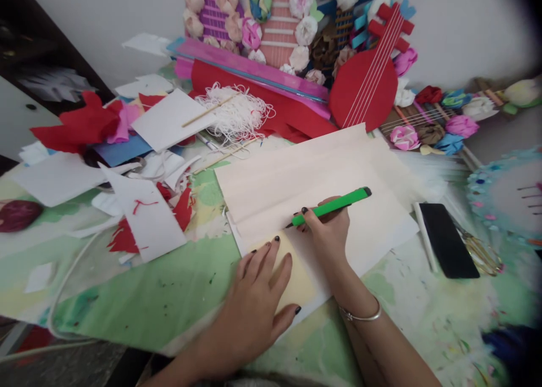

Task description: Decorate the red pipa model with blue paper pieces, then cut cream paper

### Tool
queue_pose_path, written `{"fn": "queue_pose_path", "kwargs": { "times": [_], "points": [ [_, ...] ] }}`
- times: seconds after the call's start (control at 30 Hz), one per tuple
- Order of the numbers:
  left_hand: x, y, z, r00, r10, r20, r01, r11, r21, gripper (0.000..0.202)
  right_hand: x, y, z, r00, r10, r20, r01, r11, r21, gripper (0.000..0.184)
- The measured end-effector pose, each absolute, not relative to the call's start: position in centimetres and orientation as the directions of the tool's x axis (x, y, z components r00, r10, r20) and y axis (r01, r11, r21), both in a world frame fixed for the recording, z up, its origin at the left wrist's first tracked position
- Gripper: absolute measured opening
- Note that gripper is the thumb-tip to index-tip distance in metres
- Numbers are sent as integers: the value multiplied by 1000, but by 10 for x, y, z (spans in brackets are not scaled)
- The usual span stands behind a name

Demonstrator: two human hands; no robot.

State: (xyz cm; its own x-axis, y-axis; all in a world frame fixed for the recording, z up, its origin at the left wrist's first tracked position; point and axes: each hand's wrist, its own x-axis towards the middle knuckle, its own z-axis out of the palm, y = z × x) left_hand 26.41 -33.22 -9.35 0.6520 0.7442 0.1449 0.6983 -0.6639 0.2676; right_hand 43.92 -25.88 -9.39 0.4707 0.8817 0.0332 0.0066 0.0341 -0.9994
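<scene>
My right hand (328, 231) is closed round a green pen (334, 205), its tip touching a large sheet of pale cream paper (296, 178) that lies across the table. My left hand (258, 296) lies flat with fingers spread, pressing on a yellowish card (296, 279) at the sheet's near corner. A thin bracelet (362, 316) circles my right wrist.
A black phone (449, 240) lies right of the sheet. Red and white paper scraps (144, 217) litter the left side. A tangle of white string (235, 113), a red paper guitar (368, 82) and paper flower crafts (275, 20) stand at the back against the wall.
</scene>
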Motion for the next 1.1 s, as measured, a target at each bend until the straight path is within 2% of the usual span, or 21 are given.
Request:
{"fn": "queue_pose_path", "kwargs": {
  "times": [0.13,0.3,0.57,0.7,0.8,0.87,0.93,1.0,1.1],
  "points": [
    [264,-334,-94,651,741,161,697,-669,258,58,442,-255,-97,526,850,41,-61,86,-994,32],
    [253,-338,-90,663,729,169,696,-684,221,59,445,-251,-95,531,847,-6,-276,166,-947,32],
    [190,-339,-95,602,780,169,780,-620,81,57,452,-250,-89,463,884,-70,-468,176,-866,30],
    [161,-330,-97,497,839,222,857,-515,29,49,460,-250,-88,412,908,-77,-523,166,-836,31],
    [166,-328,-89,466,822,326,861,-507,47,46,464,-250,-88,413,908,-76,-547,181,-817,30],
    [184,-333,-81,535,764,361,798,-597,82,52,466,-250,-88,422,902,-91,-566,183,-804,30],
    [205,-339,-75,677,677,289,680,-725,108,60,467,-250,-88,431,896,-106,-579,184,-794,29],
    [224,-344,-74,766,600,228,591,-798,116,56,467,-250,-88,436,893,-114,-590,188,-785,29],
    [231,-343,-79,783,598,169,589,-801,103,50,468,-250,-88,438,891,-122,-606,193,-772,27]
  ]
}}
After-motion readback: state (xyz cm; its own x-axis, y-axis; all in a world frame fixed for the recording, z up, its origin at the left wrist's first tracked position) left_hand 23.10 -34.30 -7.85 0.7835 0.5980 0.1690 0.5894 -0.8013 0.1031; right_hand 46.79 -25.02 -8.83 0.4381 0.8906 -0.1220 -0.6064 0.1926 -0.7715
